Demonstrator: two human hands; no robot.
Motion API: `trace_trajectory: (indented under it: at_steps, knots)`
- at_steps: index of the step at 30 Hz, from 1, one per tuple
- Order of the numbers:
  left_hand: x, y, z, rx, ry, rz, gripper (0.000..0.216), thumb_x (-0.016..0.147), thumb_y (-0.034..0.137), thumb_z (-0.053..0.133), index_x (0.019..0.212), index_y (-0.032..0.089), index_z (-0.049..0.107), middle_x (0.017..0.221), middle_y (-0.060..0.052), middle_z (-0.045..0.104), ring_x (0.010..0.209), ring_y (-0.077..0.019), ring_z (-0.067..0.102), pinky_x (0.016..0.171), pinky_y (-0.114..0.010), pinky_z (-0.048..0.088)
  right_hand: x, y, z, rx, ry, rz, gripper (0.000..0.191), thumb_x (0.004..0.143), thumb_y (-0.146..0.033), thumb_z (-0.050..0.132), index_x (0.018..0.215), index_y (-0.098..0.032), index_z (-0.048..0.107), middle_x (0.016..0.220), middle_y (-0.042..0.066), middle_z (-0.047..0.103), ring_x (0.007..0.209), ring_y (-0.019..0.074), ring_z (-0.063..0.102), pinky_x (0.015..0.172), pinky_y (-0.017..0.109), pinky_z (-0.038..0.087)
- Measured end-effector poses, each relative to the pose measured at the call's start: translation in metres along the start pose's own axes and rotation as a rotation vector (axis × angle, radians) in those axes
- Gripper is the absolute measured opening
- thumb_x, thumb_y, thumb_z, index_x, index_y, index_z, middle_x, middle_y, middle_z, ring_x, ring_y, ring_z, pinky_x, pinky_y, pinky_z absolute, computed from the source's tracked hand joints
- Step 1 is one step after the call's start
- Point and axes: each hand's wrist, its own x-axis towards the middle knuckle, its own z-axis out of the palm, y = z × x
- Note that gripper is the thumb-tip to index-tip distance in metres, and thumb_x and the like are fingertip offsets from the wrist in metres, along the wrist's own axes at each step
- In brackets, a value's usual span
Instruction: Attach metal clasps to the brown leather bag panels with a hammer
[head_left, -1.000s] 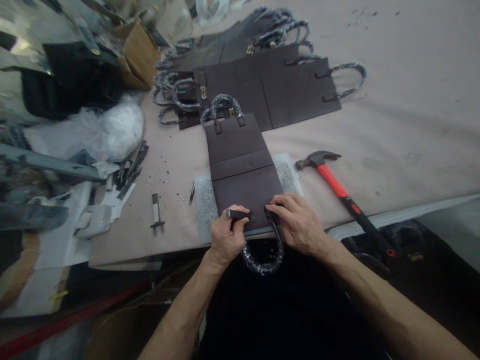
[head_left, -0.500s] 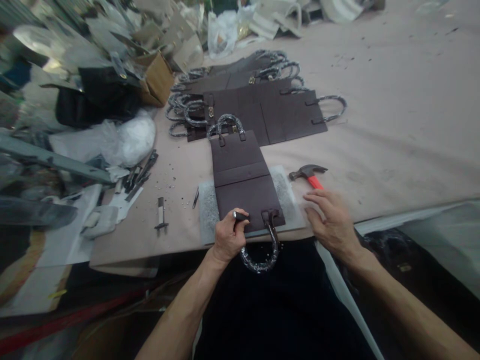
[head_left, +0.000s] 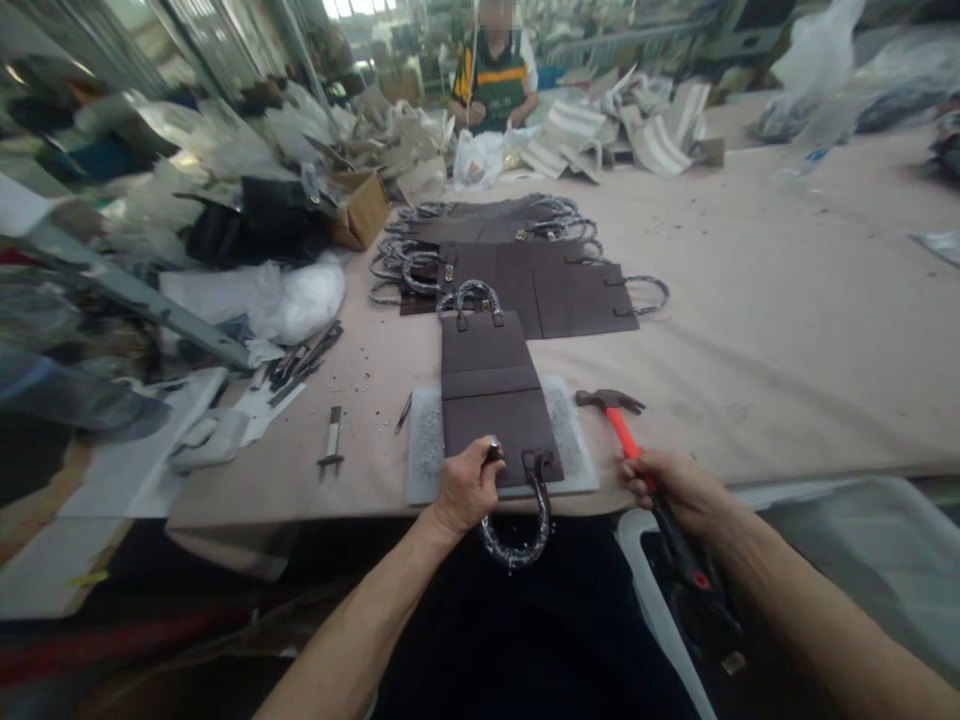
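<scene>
A dark brown bag panel (head_left: 491, 395) lies flat on a grey pad (head_left: 574, 455) at the table's near edge. One plastic-wrapped handle (head_left: 517, 535) of the panel hangs over the edge. My left hand (head_left: 466, 487) is closed on a small metal punch (head_left: 491, 447) stood on the panel's near left corner. My right hand (head_left: 675, 487) is wrapped round the red and black handle of a hammer (head_left: 622, 425), whose head rests on the table to the right of the pad.
Several more brown panels (head_left: 525, 270) with wrapped handles lie spread behind. Small tools and rivets (head_left: 330, 440) sit left of the pad, beside plastic bags and a cardboard box (head_left: 364, 205). A person in a green vest (head_left: 495, 80) stands at the far end.
My right hand left the handle tab, moved right and closed on the hammer's handle. The left hand stayed on the punch. The camera tilted up.
</scene>
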Motion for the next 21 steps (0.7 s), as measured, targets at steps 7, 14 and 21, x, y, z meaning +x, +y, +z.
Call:
trace_trajectory:
  at_steps: [7,14,21]
  knots:
    - [-0.002,-0.003,0.004,-0.041,0.003,-0.032,0.018,0.090,0.013,0.057,0.106,0.020,0.061,0.091,-0.005,0.075,0.082,-0.0184,0.075,0.077,-0.027,0.061,-0.078,-0.040,0.038,-0.339,0.259,-0.641,0.034,0.095,-0.055,0.046,0.081,-0.024,0.047,0.057,-0.005,0.042,0.045,0.0116,0.039,0.044,0.024,0.028]
    - [-0.003,-0.004,0.005,-0.015,-0.020,-0.075,0.016,0.088,0.012,0.057,0.101,0.020,0.063,0.087,-0.004,0.075,0.079,-0.0184,0.075,0.074,-0.027,0.061,-0.111,-0.067,0.051,-1.119,0.224,-1.148,0.030,0.101,-0.035,0.041,0.074,-0.023,0.046,0.050,-0.004,0.045,0.039,0.0118,0.032,0.046,0.031,0.016]
    - [-0.003,-0.005,0.005,-0.009,-0.019,-0.056,0.016,0.088,0.012,0.058,0.101,0.020,0.063,0.086,-0.004,0.075,0.078,-0.0187,0.075,0.074,-0.027,0.061,-0.123,-0.067,0.057,-0.898,0.400,-1.296,0.024,0.102,-0.029,0.039,0.081,-0.022,0.050,0.054,-0.003,0.049,0.042,0.0125,0.038,0.047,0.029,0.021]
